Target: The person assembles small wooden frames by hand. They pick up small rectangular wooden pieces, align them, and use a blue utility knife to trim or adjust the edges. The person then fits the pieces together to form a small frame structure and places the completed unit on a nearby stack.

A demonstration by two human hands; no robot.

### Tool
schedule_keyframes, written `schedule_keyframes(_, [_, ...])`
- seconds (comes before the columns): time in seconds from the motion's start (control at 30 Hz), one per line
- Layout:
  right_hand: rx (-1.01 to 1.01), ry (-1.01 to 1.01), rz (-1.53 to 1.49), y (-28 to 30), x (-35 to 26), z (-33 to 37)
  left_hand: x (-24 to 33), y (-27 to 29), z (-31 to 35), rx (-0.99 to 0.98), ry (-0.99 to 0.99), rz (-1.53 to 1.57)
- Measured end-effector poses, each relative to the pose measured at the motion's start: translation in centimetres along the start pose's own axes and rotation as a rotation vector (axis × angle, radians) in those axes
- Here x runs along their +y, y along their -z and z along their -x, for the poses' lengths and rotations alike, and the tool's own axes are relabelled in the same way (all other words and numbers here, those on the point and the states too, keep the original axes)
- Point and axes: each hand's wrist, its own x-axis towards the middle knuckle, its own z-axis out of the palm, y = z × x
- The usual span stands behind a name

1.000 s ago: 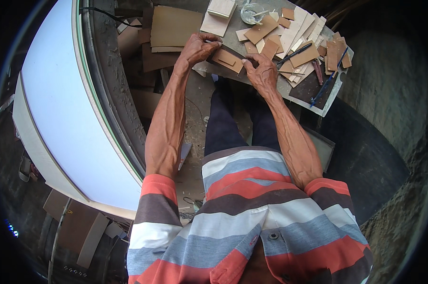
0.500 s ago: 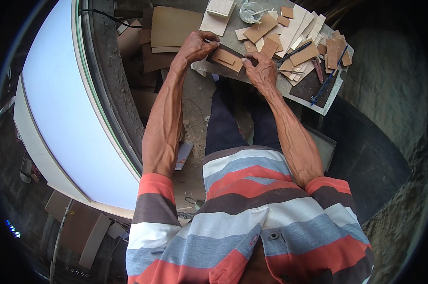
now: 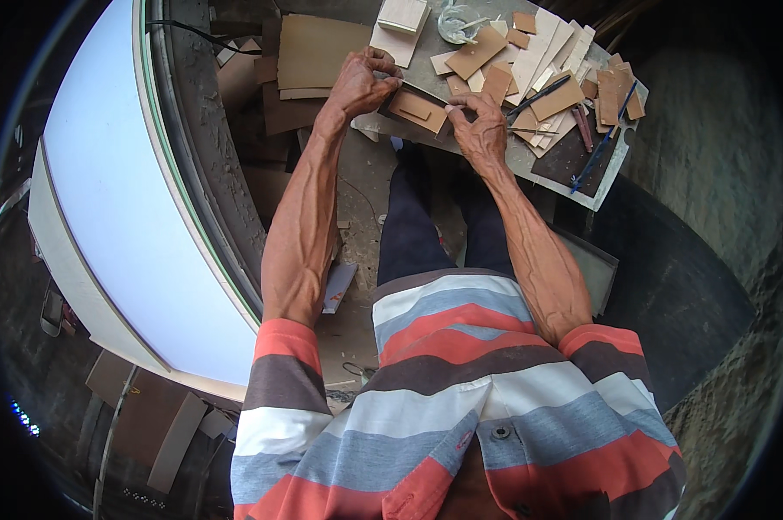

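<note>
At the near edge of the work table (image 3: 517, 156), both hands are at the ends of a small dark-edged board (image 3: 441, 132). A tan rectangular piece (image 3: 419, 115) lies on this board, with a smaller tan strip (image 3: 415, 107) on top of it. My left hand (image 3: 363, 84) has curled fingers pinching the board's far left corner. At the right end, my right hand (image 3: 480, 130) is closed, thumb and forefinger at the board's edge. The undersides of the fingers are hidden.
Several tan and pale offcuts (image 3: 498, 82) are heaped on the table's right side, with a black pen-like tool (image 3: 539, 94) and a blue one (image 3: 592, 162). Pale blocks (image 3: 402, 15) and a clear plastic cup (image 3: 456, 22) stand farther back. A large white panel (image 3: 131, 199) fills the left.
The fingers of my left hand have shifted slightly, and my right forefinger has moved a little at the board's end. The board stays in nearly the same place.
</note>
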Motion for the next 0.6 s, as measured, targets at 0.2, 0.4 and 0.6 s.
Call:
schedule_keyframes(0.2, [-0.078, -0.137, -0.157, 1.7, -1.1, -0.1, 3.8, 1.7, 0.9, -0.079, 0.121, 0.083])
schedule_keyframes(0.4, [-0.161, -0.182, -0.269, 6.8, -0.8, 1.4, 8.6, 0.7, 3.2, -0.074, 0.203, 0.169])
schedule_keyframes(0.6, [0.286, -0.34, 0.026, 14.9, 8.5, 4.8, 11.2, -6.1, 5.3, -0.041, 0.255, 0.464])
